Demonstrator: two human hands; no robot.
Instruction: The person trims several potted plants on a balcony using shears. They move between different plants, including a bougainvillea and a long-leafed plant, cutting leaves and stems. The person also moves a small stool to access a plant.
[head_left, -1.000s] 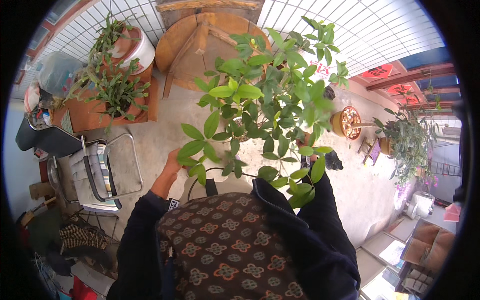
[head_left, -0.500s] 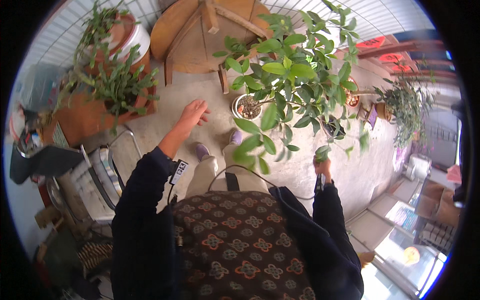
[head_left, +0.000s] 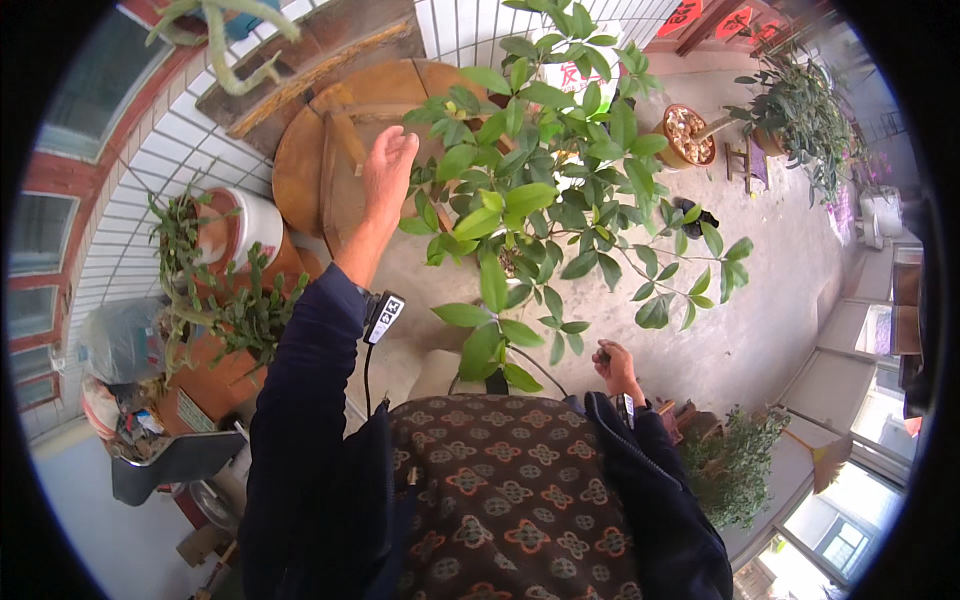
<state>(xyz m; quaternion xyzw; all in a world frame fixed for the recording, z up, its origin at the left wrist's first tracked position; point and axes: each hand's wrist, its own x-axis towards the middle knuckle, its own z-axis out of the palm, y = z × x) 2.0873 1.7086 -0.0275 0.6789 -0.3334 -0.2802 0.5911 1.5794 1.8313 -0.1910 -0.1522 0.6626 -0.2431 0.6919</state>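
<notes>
A tall leafy potted plant [head_left: 530, 200] fills the middle, its broad green leaves spreading toward me and hiding most of its pot. My left hand [head_left: 388, 172] is stretched forward at the left side of the foliage, beside the outer leaves. Its fingers are turned away, and I cannot tell whether they touch a leaf. Lower right of the plant, my right hand [head_left: 617, 368] is held near my body with its fingers curled in. Something small and dark shows at those fingertips, too small to name. Several leaves hang just above and left of it.
A round wooden tabletop [head_left: 300, 165] leans on the tiled wall behind my left hand. Left of it stand a white bucket [head_left: 262, 228] and a spiny green plant [head_left: 255, 315]. Far right are a brown pot [head_left: 690, 150] and a small stool [head_left: 750, 165]. A bushy plant [head_left: 735, 470] stands near my right arm.
My left hand has moved forward to the foliage's left side. My right hand has drawn back, apart from the leaf it was beside. The whole view has shifted, showing more wall at left.
</notes>
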